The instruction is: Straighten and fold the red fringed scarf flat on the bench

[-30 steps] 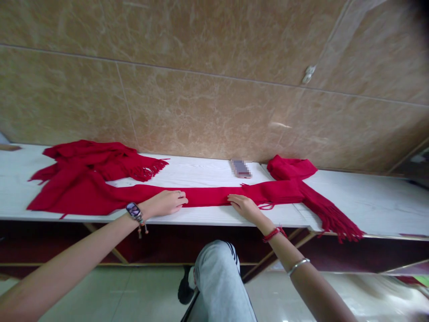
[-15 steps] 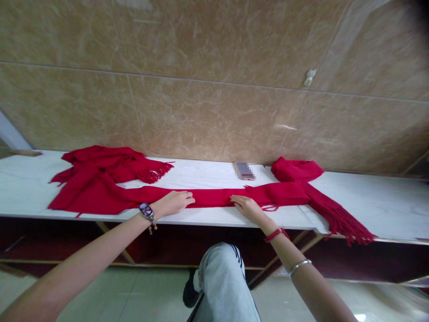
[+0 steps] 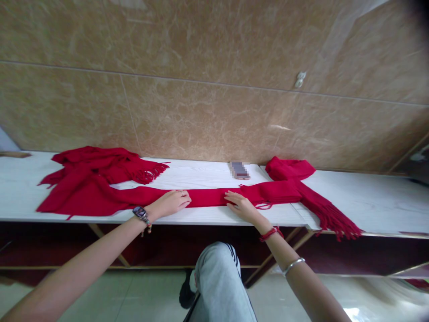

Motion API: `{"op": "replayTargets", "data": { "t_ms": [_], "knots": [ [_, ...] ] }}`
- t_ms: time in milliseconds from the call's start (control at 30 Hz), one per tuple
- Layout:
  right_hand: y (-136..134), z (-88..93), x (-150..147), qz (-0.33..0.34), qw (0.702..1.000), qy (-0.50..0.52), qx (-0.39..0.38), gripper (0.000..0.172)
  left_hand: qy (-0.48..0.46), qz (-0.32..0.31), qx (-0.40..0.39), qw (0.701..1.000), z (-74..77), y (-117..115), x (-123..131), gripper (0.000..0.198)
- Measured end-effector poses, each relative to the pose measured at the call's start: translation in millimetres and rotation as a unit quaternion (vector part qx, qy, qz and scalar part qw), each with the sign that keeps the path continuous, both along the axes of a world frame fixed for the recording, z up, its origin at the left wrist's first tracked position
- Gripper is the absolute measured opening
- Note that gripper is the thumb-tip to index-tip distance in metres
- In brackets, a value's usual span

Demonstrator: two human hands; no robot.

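A long red scarf (image 3: pixel 207 197) lies as a flat narrow band on the white bench top, its left part (image 3: pixel 83 194) spread wider and bunched. My left hand (image 3: pixel 170 202), with a ring and a watch at the wrist, rests on the band, fingers lying over it and slightly bent. To the right, my right hand (image 3: pixel 241 207) touches the same band with its fingers apart. Just beyond it is a folded red section (image 3: pixel 279 191). A fringed red end (image 3: pixel 335 218) hangs over the front edge, and a red bundle (image 3: pixel 290 168) sits behind.
A phone (image 3: pixel 240 170), blurred out, lies near the wall behind the scarf. The white bench top (image 3: pixel 378 197) runs along a brown tiled wall (image 3: pixel 201 120). Dark open shelves (image 3: pixel 161 246) are underneath, and my bent knee (image 3: pixel 217 268) is in front.
The view has shifted slightly, so everything sits a little further left. The fingers of my right hand are spread more on the scarf. Both hands stay at nearly the same places on it.
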State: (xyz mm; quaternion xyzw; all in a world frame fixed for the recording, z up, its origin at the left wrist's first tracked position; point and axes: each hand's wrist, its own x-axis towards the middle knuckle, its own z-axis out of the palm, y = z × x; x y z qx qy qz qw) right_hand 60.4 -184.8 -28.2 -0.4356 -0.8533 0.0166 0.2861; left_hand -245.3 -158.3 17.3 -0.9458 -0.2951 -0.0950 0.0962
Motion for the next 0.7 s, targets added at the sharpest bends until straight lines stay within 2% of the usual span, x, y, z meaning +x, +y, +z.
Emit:
{"op": "replayTargets", "data": {
  "t_ms": [67, 133, 233, 300, 400, 500, 600, 700],
  "knots": [
    [-0.9, 5.6, -10.5, -0.028, 1.0, -0.008, -0.004, 0.039, -0.005, -0.006, 0.001, 1.0, 0.3, 5.3, 14.9, 0.029],
    [-0.8, 10.2, -23.5, -0.069, 0.997, -0.041, -0.023, 0.044, -0.015, 0.014, -0.002, 1.0, -3.1, 10.2, 32.4, 0.033],
    [0.0, 12.3, -39.3, -0.105, 0.984, -0.118, -0.082, 0.048, -0.014, 0.07, -0.041, 0.997, -15.3, 15.4, 52.0, 0.04],
    [0.1, 10.3, -40.9, -0.112, 0.975, -0.158, -0.112, 0.049, 0.005, 0.09, -0.068, 0.994, -24.4, 17.7, 56.2, 0.043],
    [-1.4, 6.7, -24.8, -0.138, 0.961, -0.206, -0.121, 0.05, 0.021, 0.091, -0.082, 0.992, -33.0, 20.7, 53.2, 0.045],
    [-4.9, 8.6, 8.9, -0.207, 0.939, -0.249, -0.117, 0.048, 0.024, 0.088, -0.086, 0.992, -34.3, 22.3, 49.9, 0.046],
    [-8.2, 19.3, 42.7, -0.285, 0.913, -0.269, -0.109, 0.047, 0.024, 0.087, -0.084, 0.992, -32.6, 21.9, 50.6, 0.047],
    [-8.0, 33.0, 51.1, -0.302, 0.914, -0.263, -0.068, 0.046, 0.024, 0.096, -0.086, 0.991, -32.0, 21.2, 52.5, 0.048]
  ]
}}
